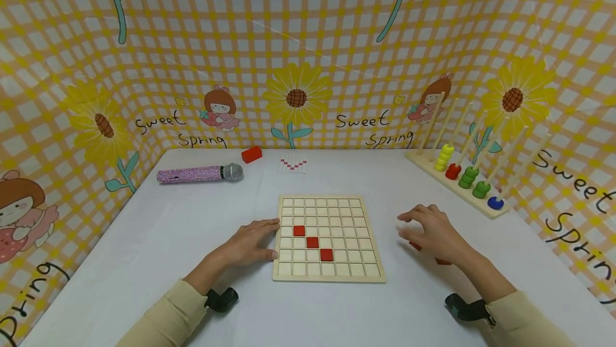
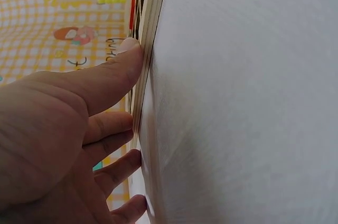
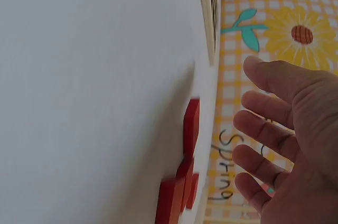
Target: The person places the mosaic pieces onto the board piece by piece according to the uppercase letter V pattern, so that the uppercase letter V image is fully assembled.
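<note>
A wooden grid board [image 1: 343, 241] lies on the white table, with three red square tiles [image 1: 312, 243] set in its cells on a diagonal. At the board's left edge rests my left hand [image 1: 246, 244], its thumb [image 2: 122, 76] and fingertips touching the rim. My right hand [image 1: 435, 232] hovers right of the board, fingers loosely bent and nothing between them. Below it several loose red tiles [image 3: 174, 195] lie on the table, partly hidden by the hand in the head view.
A small card [image 1: 292, 164] with a red V-shaped grid pattern lies behind the board. Left of it are a red block [image 1: 252, 154] and a glittery microphone [image 1: 199, 174]. A wooden bead abacus [image 1: 457, 184] stands at the back right. Patterned cloth [image 1: 308, 42] walls the table.
</note>
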The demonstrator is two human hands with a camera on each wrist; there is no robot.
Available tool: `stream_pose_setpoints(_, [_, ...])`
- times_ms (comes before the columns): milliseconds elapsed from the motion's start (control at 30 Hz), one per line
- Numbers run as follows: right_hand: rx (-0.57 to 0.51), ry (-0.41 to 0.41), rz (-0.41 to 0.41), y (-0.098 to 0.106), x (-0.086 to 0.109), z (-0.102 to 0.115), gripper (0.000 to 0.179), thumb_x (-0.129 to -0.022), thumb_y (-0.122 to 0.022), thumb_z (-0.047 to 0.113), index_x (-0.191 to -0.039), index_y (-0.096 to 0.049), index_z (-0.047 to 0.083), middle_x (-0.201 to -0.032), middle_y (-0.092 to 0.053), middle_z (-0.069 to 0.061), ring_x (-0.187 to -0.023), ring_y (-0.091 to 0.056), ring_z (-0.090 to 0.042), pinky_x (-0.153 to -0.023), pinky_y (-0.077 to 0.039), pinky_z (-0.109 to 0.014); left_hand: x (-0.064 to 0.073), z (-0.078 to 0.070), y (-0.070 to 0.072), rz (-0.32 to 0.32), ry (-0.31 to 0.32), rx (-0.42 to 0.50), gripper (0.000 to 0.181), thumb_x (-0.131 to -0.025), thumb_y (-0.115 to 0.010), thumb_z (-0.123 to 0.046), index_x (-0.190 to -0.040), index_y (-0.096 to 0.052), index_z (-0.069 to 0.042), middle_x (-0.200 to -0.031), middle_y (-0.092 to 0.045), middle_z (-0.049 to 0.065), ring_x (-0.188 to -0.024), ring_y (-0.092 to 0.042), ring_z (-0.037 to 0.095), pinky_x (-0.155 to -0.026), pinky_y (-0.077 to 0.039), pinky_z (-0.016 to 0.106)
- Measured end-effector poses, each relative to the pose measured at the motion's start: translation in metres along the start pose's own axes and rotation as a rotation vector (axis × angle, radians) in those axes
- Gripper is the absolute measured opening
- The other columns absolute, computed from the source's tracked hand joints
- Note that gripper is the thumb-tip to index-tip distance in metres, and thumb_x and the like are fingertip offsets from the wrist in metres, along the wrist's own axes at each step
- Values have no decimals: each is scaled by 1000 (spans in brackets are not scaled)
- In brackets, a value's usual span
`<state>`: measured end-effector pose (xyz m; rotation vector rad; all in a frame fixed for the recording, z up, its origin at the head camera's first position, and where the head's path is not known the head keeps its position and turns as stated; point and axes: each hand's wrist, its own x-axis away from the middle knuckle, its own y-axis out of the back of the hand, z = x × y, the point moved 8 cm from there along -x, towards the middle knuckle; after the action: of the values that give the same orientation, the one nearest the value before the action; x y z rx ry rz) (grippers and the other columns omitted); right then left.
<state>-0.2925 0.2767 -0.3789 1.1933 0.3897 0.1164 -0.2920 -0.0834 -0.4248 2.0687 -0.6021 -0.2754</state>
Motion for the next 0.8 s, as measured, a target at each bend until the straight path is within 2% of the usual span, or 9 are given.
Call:
stream_pose_setpoints(200, [-4, -48, 34, 6, 5, -26, 34, -83, -70, 23, -112, -67, 6, -106, -63, -12, -98, -46, -29, -76, -33, -42, 1, 0, 0, 2, 6, -9, 70, -83, -71, -30, -143, -41, -7, -152, -35, 7, -141, -29, 32, -111, -24, 59])
stream_pose_setpoints(400, [-5, -114, 90, 6, 8, -51, 38, -83, -70, 26, -115, -66, 6, -113, -60, -15, -101, -44, -33, -70, -37, -34, 1, 0, 0, 0, 2, -4, 70, -83, -71, -29, -142, -42, -6, -151, -37, 8, -141, -30, 32, -110, -24, 61])
stream_pose_setpoints(800, [74, -72, 118, 5, 4, -74, 45, -81, -72, 31, -117, -64, 5, -112, -60, -21, -97, -47, -36, -70, -39, -37, -1, 0, 0, -2, -2, -9, 70, -83, -72, -29, -141, -42, -6, -151, -38, 9, -140, -32, 32, -109, -25, 61])
